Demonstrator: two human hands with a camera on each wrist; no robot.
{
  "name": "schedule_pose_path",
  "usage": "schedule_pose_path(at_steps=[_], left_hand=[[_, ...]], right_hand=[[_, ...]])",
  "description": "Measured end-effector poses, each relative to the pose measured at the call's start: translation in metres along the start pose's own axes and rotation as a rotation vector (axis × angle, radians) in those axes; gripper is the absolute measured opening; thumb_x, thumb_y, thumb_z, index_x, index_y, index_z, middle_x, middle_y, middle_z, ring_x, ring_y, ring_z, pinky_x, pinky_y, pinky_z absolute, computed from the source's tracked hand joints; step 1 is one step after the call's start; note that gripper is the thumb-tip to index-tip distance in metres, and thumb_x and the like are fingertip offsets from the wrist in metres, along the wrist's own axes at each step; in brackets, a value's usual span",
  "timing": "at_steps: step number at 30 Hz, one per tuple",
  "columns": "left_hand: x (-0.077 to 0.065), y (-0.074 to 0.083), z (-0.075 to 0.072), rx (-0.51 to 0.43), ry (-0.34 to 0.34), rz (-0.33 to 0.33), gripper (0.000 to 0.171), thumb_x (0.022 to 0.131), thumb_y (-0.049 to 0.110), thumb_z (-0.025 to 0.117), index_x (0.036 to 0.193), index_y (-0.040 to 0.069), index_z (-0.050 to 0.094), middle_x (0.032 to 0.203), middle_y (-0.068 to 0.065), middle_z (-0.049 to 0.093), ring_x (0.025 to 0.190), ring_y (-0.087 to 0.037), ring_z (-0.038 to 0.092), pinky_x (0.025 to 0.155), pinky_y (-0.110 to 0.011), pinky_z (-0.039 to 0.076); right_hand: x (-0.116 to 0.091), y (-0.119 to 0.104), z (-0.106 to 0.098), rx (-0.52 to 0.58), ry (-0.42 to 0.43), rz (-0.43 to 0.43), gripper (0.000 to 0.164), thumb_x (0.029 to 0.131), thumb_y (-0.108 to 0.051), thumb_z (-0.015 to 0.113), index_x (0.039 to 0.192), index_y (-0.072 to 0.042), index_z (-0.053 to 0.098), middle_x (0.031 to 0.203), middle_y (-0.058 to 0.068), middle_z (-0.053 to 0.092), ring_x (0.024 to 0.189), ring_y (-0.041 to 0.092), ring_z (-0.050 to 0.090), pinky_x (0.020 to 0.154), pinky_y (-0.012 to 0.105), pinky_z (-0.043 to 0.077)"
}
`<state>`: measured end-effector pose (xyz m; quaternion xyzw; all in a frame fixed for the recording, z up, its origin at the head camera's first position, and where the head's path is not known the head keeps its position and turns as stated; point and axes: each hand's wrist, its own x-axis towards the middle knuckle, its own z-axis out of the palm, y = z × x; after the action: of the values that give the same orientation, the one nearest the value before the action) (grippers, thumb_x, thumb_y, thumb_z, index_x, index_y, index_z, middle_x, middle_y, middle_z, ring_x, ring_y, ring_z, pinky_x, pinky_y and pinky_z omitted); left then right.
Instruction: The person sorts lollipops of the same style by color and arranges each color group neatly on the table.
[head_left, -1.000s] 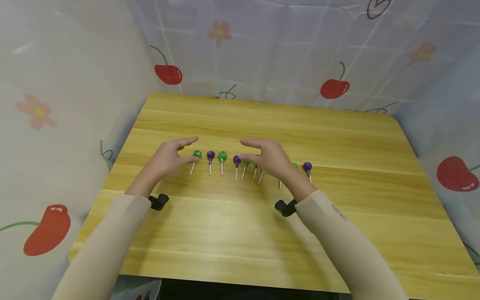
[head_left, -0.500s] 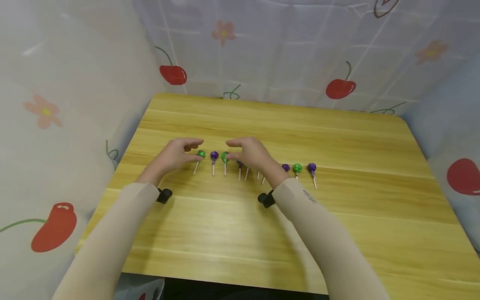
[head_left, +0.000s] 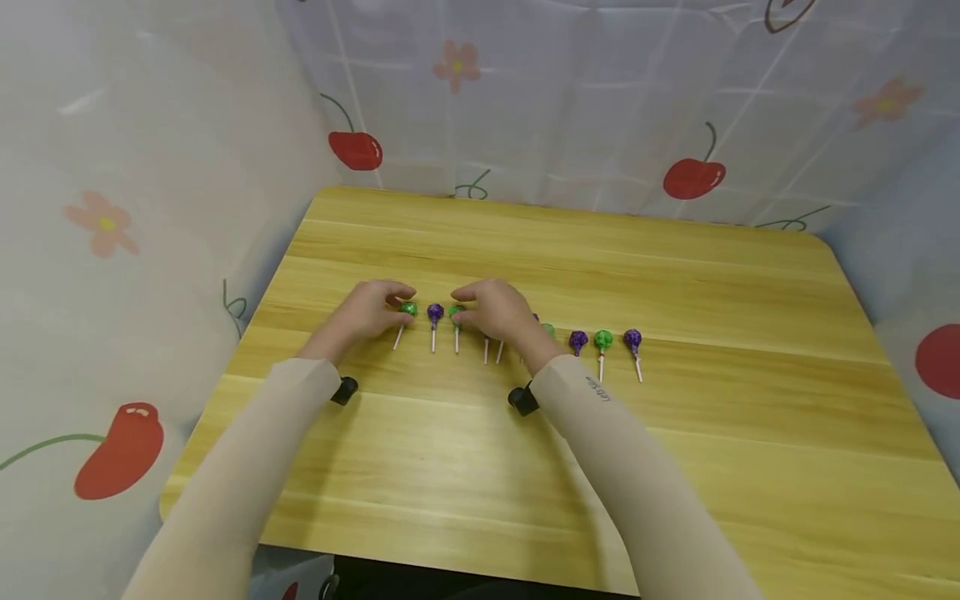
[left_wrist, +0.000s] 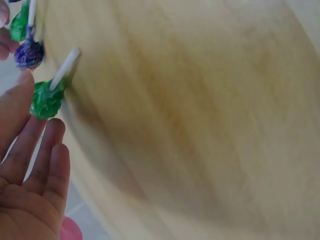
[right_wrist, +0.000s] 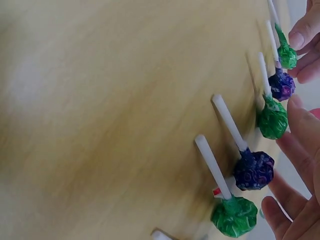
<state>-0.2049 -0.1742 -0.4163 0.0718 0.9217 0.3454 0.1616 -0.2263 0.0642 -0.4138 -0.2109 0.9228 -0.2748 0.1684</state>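
Left hand (head_left: pixel 366 312) spans the left-end green lollipop (left_wrist: pixel 48 100)

On the wooden table (head_left: pixel 442 467), that lollipop's head lies between the left thumb and fingers, its stick slanting toward the person and slightly left. The right hand (head_left: pixel 498 312) arches over the row, thumb and fingers to either side of the head of the third lollipop, also green (right_wrist: pixel 273 119), whose stick points almost straight at the person. A purple lollipop (head_left: pixel 435 312) lies between the hands. Both hands are spread rather than pinching; whether either touches a wrapper is unclear.
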Motion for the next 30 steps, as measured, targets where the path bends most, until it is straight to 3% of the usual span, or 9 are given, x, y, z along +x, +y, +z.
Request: schedule_pose_path(at_steps=[8,17,21,30], left_hand=[[0.004,0.002,0.008,0.043,0.047,-0.013,0.034,0.095,0.016,0.068,0.128,0.008,0.064,0.128,-0.010,0.066,0.116,-0.029,0.060,0.103,-0.046,0.048],[0.007,-0.006,-0.019,0.025,0.187,-0.008,0.035,0.098,0.012,0.062,0.132,0.004,0.059,0.130,-0.015,0.063,0.119,-0.033,0.058,0.101,-0.048,0.049],[0.011,-0.014,-0.029,0.031,0.219,-0.038,0.036,0.098,0.010,0.061,0.133,0.003,0.058,0.131,-0.017,0.061,0.119,-0.034,0.056,0.101,-0.049,0.049],[0.015,-0.028,-0.026,0.058,0.234,-0.059,0.036,0.097,0.006,0.062,0.131,-0.002,0.058,0.129,-0.023,0.062,0.113,-0.037,0.058,0.099,-0.050,0.049]], right_hand=[[0.005,0.002,0.005,-0.074,0.014,-0.028,0.041,0.092,-0.035,0.071,0.131,-0.021,0.066,0.131,-0.005,0.067,0.128,0.020,0.058,0.109,0.040,0.045],[0.005,0.004,0.009,-0.044,0.031,-0.031,0.042,0.091,-0.033,0.073,0.130,-0.021,0.067,0.129,-0.003,0.068,0.126,0.020,0.059,0.110,0.040,0.045],[0.004,0.004,0.007,-0.057,0.028,-0.035,0.042,0.090,-0.034,0.074,0.129,-0.021,0.068,0.128,-0.003,0.069,0.124,0.019,0.061,0.108,0.039,0.046],[0.004,0.004,0.006,-0.061,0.009,-0.035,0.041,0.090,-0.032,0.073,0.129,-0.019,0.068,0.128,-0.003,0.069,0.123,0.018,0.062,0.107,0.038,0.047]])
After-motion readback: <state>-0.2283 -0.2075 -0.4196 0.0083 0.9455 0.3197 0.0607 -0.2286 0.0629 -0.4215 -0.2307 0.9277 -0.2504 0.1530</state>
